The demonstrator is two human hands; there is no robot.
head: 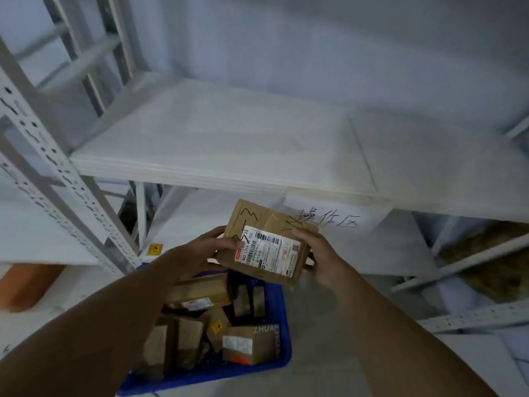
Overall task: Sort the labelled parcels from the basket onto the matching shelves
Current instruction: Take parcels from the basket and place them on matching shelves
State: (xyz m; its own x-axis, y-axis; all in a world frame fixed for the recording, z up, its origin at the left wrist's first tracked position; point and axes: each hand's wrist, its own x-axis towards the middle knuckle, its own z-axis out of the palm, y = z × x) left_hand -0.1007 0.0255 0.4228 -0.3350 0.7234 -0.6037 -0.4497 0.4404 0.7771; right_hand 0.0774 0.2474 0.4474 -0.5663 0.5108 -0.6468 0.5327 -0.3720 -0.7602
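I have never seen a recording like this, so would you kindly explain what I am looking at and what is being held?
There is no machine here. The single picture comes from a camera worn on a person's head, looking forward and down, so the two bare arms are that person's own. The left hand and right hand hold a cardboard parcel between them, its white label facing up, with marker writing beside it. Below sits a blue basket with more parcels inside. Ahead is a white shelf, with a handwritten paper sign under its front edge.
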